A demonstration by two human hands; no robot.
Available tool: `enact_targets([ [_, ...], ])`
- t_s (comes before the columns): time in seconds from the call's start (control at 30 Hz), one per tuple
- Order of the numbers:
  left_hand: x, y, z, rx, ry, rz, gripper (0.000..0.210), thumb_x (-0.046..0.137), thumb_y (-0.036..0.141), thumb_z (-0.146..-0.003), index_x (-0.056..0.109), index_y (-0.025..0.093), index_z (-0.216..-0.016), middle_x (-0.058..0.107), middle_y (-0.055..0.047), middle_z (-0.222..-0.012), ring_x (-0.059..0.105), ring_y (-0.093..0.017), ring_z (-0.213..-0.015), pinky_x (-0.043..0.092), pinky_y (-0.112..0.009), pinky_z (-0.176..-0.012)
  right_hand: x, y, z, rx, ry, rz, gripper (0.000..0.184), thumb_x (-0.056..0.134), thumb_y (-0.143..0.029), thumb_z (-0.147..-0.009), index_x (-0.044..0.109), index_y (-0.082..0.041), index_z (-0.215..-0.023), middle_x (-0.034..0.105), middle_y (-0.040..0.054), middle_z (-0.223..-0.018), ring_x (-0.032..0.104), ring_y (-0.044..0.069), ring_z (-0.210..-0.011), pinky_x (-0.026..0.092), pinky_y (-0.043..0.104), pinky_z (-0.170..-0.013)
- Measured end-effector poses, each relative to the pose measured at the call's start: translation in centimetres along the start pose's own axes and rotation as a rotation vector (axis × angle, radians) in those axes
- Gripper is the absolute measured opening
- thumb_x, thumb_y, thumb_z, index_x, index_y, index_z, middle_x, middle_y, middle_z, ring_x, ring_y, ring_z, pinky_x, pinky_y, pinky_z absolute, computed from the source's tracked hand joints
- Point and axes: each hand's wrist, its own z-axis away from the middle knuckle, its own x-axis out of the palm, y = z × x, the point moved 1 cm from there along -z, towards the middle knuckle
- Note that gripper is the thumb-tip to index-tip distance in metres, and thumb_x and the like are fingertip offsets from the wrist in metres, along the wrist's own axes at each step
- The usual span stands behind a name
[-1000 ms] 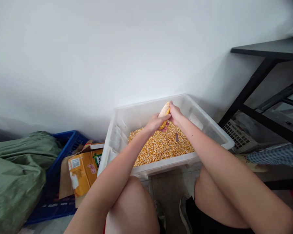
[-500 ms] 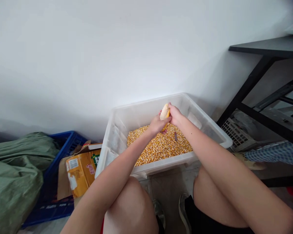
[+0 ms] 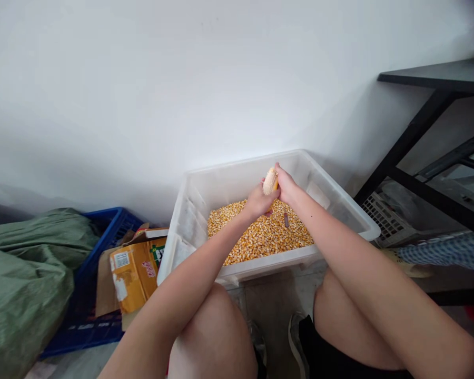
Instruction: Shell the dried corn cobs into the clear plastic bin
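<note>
Head view: corn cob (image 3: 269, 182), pale side bare, just right of frame centre; left hand (image 3: 258, 202) gripping lower part (fingers mostly hidden), right hand (image 3: 285, 185) closed round its right side, probably for steadiness; held over kernels (image 3: 256, 239) in plastic tub (image 3: 276, 259), likely so loose bits land inside

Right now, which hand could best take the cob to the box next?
Probably the left hand: both hands hold the cob, but the box lies left of the tub, nearer that hand.
</note>
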Motion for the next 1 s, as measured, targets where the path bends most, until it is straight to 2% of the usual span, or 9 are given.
enact_targets([
  [0.1, 0.1, -0.4, -0.1, 0.038, 0.003, -0.067, 0.034, 0.074, 0.037, -0.07, 0.06, 0.018, -0.095, 0.055, -0.002, -0.063, 0.051, -0.013, -0.043, 0.042, -0.024, -0.037, 0.2, 0.4, -0.1, 0.012, 0.094, -0.061, 0.033, 0.032, -0.046, -0.097, 0.052, -0.02, -0.099, 0.061, 0.0046, -0.07, 0.055, 0.018, -0.056, 0.048, 0.029, -0.056],
  [0.23, -0.5, 0.4, 0.1, 0.01, -0.025, -0.035, 0.038, 0.073, 0.039, -0.072, 0.059, 0.019, -0.102, 0.055, -0.002, -0.064, 0.052, -0.014, -0.045, 0.044, -0.025, -0.038, 0.1, 0.1, 0.2, -0.007, -0.02, -0.098, 0.025, 0.032, -0.035, -0.097, 0.052, -0.02, -0.097, 0.061, 0.0051, -0.072, 0.055, 0.018, -0.058, 0.048, 0.03, -0.057],
  [0.37, -1.2, 0.5, 0.0, -0.013, -0.042, 0.073, 0.037, 0.077, 0.038, -0.068, 0.061, 0.018, -0.095, 0.056, -0.003, -0.065, 0.051, -0.013, -0.044, 0.042, -0.025, -0.038, -0.4, -0.7, 0.5, 0.034, -0.106, -0.207, 0.02, 0.034, -0.026, -0.094, 0.051, -0.019, -0.088, 0.057, 0.0038, -0.067, 0.055, 0.018, -0.059, 0.049, 0.029, -0.059],
  [0.5, -1.3, -0.6, -0.4, 0.036, 0.042, -0.004, 0.036, 0.083, 0.033, -0.061, 0.06, 0.018, -0.084, 0.051, 0.001, -0.056, 0.047, -0.012, -0.041, 0.035, -0.021, -0.037, -0.5, -0.2, 0.0, 0.016, -0.001, -0.155, 0.026, 0.039, -0.039, -0.095, 0.048, -0.02, -0.079, 0.052, 0.0003, -0.063, 0.054, 0.016, -0.061, 0.049, 0.027, -0.062],
  [0.6, -1.4, -1.0, -0.5, 0.085, 0.043, -0.099, 0.033, 0.082, 0.034, -0.063, 0.058, 0.019, -0.08, 0.049, 0.001, -0.054, 0.046, -0.011, -0.04, 0.033, -0.021, -0.036, -0.3, 0.4, -0.4, -0.052, 0.036, -0.118, 0.023, 0.042, -0.034, -0.096, 0.048, -0.02, -0.079, 0.052, -0.0005, -0.064, 0.054, 0.016, -0.063, 0.049, 0.027, -0.064],
  [0.7, -2.0, -0.5, -0.5, 0.07, -0.036, -0.083, 0.033, 0.078, 0.038, -0.067, 0.06, 0.018, -0.086, 0.052, -0.001, -0.059, 0.048, -0.012, -0.041, 0.037, -0.023, -0.036, -0.6, 0.1, 0.0, -0.05, -0.064, -0.176, 0.017, 0.039, -0.019, -0.095, 0.049, -0.018, -0.082, 0.056, 0.002, -0.071, 0.056, 0.016, -0.069, 0.05, 0.028, -0.067],
  [0.8, -3.1, 0.2, -0.6, 0.032, -0.13, -0.051, 0.037, 0.075, 0.043, -0.07, 0.062, 0.017, -0.093, 0.056, -0.005, -0.067, 0.05, -0.013, -0.048, 0.043, -0.026, -0.04, -1.5, -0.8, 0.6, 0.026, -0.197, -0.179, 0.015, 0.039, -0.01, -0.089, 0.051, -0.016, -0.084, 0.059, 0.005, -0.077, 0.058, 0.017, -0.072, 0.051, 0.031, -0.067],
  [0.9, -4.2, 0.5, -0.9, 0.005, -0.122, -0.034, 0.043, 0.075, 0.043, -0.069, 0.062, 0.016, -0.1, 0.059, -0.007, -0.075, 0.054, -0.014, -0.057, 0.047, -0.027, -0.046, -2.2, -1.4, 1.0, 0.095, -0.243, -0.133, 0.014, 0.04, -0.019, -0.088, 0.053, -0.017, -0.087, 0.06, 0.0064, -0.083, 0.06, 0.019, -0.075, 0.053, 0.037, -0.068],
  [1.0, -4.9, 0.3, -1.1, -0.001, -0.14, -0.058, 0.048, 0.076, 0.045, -0.067, 0.063, 0.017, -0.104, 0.06, -0.007, -0.081, 0.056, -0.014, -0.064, 0.049, -0.026, -0.05, -2.3, -1.2, 0.8, 0.073, -0.147, 0.022, 0.025, 0.043, -0.041, -0.091, 0.055, -0.019, -0.094, 0.062, 0.0069, -0.094, 0.062, 0.02, -0.08, 0.054, 0.041, -0.071],
])
